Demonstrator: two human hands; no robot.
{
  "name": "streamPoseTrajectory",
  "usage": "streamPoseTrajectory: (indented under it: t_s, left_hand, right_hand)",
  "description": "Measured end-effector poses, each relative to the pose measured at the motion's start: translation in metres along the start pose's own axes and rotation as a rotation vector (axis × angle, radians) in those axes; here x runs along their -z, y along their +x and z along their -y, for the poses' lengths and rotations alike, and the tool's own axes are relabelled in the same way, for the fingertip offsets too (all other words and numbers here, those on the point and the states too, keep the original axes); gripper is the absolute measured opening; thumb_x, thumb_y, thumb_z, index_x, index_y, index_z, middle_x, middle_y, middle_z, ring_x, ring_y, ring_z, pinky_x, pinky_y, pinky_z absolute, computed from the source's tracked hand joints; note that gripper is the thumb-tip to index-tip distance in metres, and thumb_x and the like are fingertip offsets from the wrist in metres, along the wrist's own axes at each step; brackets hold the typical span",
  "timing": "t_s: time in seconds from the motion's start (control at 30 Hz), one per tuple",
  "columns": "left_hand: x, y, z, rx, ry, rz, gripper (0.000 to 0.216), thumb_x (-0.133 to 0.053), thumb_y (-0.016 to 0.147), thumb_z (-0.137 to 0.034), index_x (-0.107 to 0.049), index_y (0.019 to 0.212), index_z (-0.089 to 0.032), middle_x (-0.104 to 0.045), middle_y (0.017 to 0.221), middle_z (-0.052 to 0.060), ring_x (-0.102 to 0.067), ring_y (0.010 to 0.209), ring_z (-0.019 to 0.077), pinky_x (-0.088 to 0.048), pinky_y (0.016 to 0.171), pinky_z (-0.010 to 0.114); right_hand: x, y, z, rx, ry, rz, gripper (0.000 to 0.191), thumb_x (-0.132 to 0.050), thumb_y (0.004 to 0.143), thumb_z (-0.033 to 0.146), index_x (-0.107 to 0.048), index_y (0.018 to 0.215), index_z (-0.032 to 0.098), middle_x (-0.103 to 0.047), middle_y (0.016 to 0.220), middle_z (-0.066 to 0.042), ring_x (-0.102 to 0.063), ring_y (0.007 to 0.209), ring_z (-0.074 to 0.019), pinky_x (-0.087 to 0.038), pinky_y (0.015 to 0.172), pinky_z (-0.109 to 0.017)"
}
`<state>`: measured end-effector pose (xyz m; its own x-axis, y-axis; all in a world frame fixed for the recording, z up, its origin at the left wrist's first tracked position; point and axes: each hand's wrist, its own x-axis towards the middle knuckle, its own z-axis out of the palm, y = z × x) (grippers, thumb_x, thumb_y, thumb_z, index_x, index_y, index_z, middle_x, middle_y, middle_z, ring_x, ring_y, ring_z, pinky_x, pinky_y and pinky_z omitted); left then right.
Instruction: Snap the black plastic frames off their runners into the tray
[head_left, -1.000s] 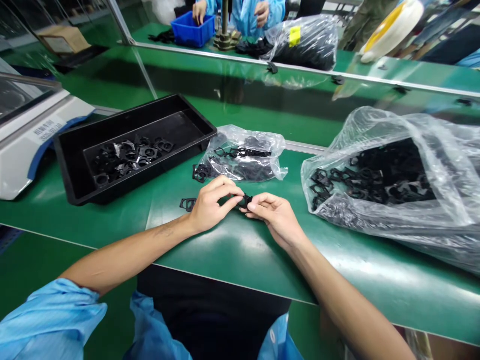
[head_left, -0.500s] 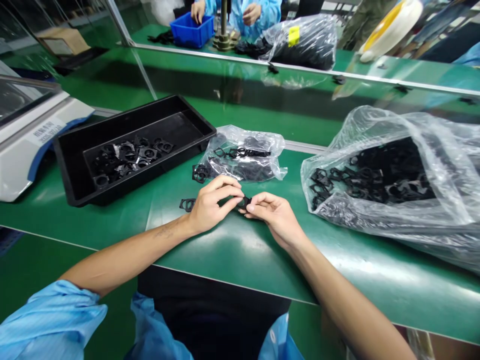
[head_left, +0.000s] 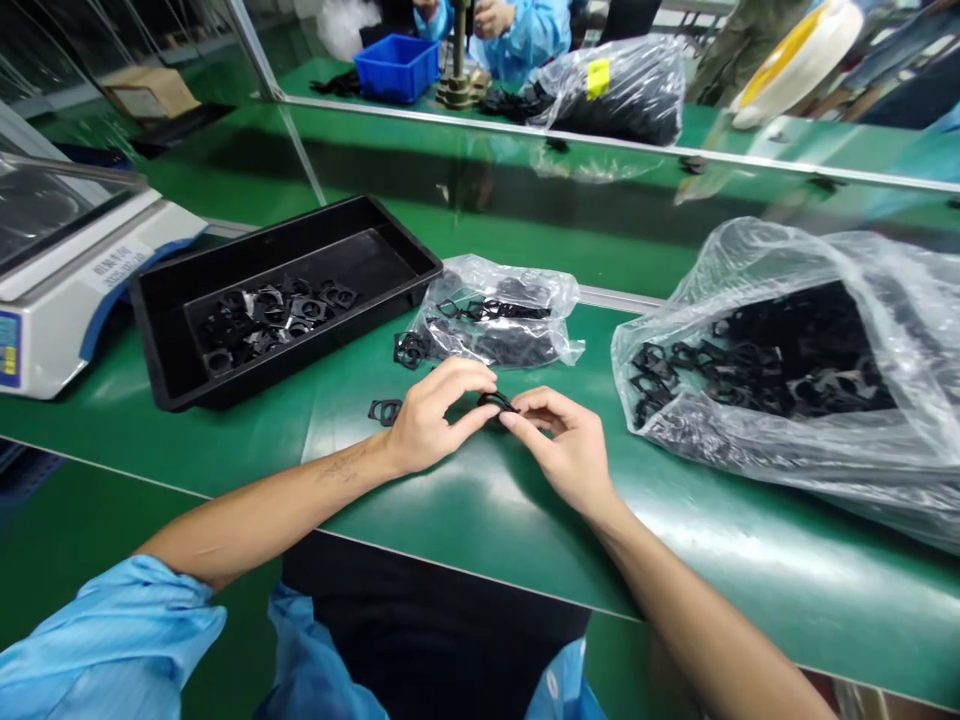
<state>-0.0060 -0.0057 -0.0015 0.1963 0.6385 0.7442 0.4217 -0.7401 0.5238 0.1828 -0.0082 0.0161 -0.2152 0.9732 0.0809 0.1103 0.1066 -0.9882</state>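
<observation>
Between my two hands is a small black plastic part (head_left: 496, 402) with a ring-shaped opening, held just above the green bench. My left hand (head_left: 442, 415) pinches its left side, thumb below and fingers arched over it. On the other side my right hand (head_left: 562, 440) grips it between thumb and fingers. Beside my left hand a flat black plastic piece (head_left: 385, 411) with a round hole lies on the bench. Farther back, another black piece (head_left: 409, 349) lies by a small clear bag (head_left: 517, 345) of black parts.
A black tray (head_left: 247, 385) with loose black parts stands at the left, next to a white scale (head_left: 45, 345). A large open plastic bag (head_left: 720, 455) of black parts fills the right. Behind the clear partition are a blue bin (head_left: 397, 70) and a co-worker's hands (head_left: 493, 17).
The black part has turned in my fingers and shows more of its ring edge. My right hand's fingers have curled and shifted slightly right. The co-worker's hand has left the blue bin.
</observation>
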Motion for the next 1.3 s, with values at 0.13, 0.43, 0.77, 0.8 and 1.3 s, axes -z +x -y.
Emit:
streamPoseTrajectory:
  t_s: [0.13, 0.43, 0.77, 0.8, 1.3]
  left_hand:
    - [0.0002, 0.0019, 0.0016, 0.069, -0.013, -0.019, 0.010, -0.069, 0.090, -0.023, -0.061, 0.093, -0.018, -0.069, 0.096, 0.007, -0.066, 0.097, 0.0191, -0.056, 0.085, 0.034]
    - [0.0009, 0.0014, 0.0011, 0.098, -0.022, -0.008, 0.008, -0.065, 0.092, -0.022, -0.061, 0.087, -0.018, -0.067, 0.090, 0.005, -0.065, 0.090, 0.0171, -0.054, 0.084, 0.033]
    - [0.0012, 0.0023, 0.0028, 0.122, -0.066, 0.014, 0.009, -0.063, 0.094, -0.022, -0.060, 0.086, -0.018, -0.067, 0.089, 0.005, -0.064, 0.090, 0.0171, -0.053, 0.085, 0.034]
    - [0.0013, 0.0023, 0.0030, 0.121, -0.070, 0.014, 0.009, -0.063, 0.094, -0.022, -0.061, 0.086, -0.018, -0.067, 0.089, 0.005, -0.064, 0.090, 0.0170, -0.053, 0.085, 0.033]
    - [-0.0024, 0.0011, 0.0043, 0.355, -0.311, 0.031, 0.018, -0.067, 0.091, -0.034, -0.066, 0.084, -0.017, -0.069, 0.081, 0.002, -0.065, 0.076, 0.0138, -0.054, 0.074, 0.027]
  right_hand:
    - [0.0007, -0.0008, 0.0028, 0.081, -0.056, -0.029, 0.027, -0.079, 0.080, 0.043, -0.065, 0.073, 0.021, -0.066, 0.078, -0.001, -0.063, 0.072, -0.0153, -0.059, 0.073, -0.029]
    - [0.0008, -0.0010, 0.0015, 0.129, -0.063, -0.041, 0.019, -0.077, 0.082, 0.035, -0.065, 0.075, 0.021, -0.066, 0.079, -0.001, -0.064, 0.072, -0.0144, -0.060, 0.072, -0.027]
    - [0.0018, -0.0014, -0.0006, 0.196, -0.102, -0.033, 0.016, -0.076, 0.084, 0.031, -0.067, 0.076, 0.021, -0.067, 0.080, -0.001, -0.064, 0.072, -0.0149, -0.060, 0.071, -0.028]
    - [0.0019, -0.0013, -0.0007, 0.199, -0.101, -0.034, 0.016, -0.076, 0.084, 0.031, -0.067, 0.076, 0.021, -0.067, 0.080, -0.001, -0.064, 0.072, -0.0148, -0.060, 0.071, -0.028]
    - [0.0021, -0.0010, 0.0028, 0.195, -0.151, -0.025, 0.020, -0.074, 0.085, 0.036, -0.066, 0.077, 0.021, -0.066, 0.081, -0.003, -0.063, 0.073, -0.0157, -0.058, 0.070, -0.028]
